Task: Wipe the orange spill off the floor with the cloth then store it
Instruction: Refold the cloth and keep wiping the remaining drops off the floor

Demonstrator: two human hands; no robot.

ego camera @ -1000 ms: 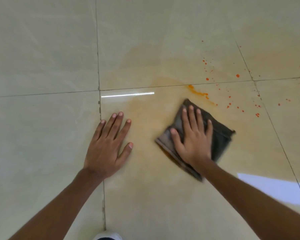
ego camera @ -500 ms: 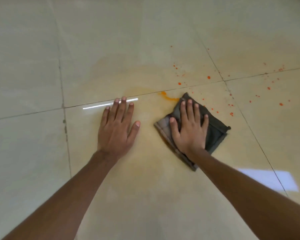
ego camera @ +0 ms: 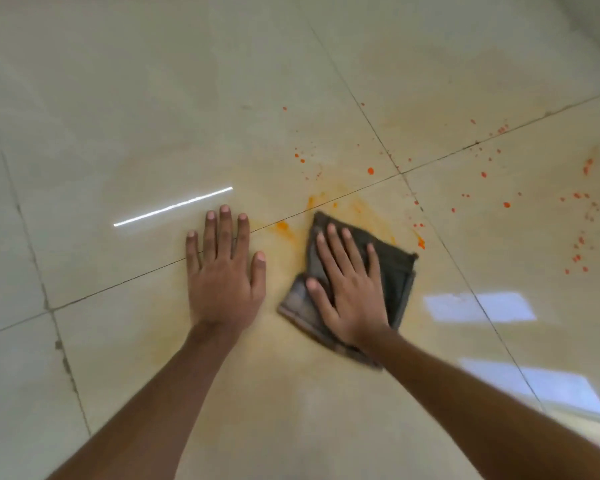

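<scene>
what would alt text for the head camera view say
A person's right hand presses a folded dark cloth flat on a glossy beige tiled floor, beside an orange smear and scattered orange droplets. The left hand rests flat on the floor nearby.

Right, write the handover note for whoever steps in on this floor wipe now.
Left hand: flat on the floor tile, fingers spread, holding nothing.
Right hand: open palm pressed flat on the folded grey cloth.
Cloth sits on the tile beside the left hand, just below the orange smear.
Done: a pale yellowish film around the hands suggests that patch has been wiped.
Left: the smear at the grout line, the orange droplets beyond the cloth and the scatter to the right; then store the cloth.
</scene>
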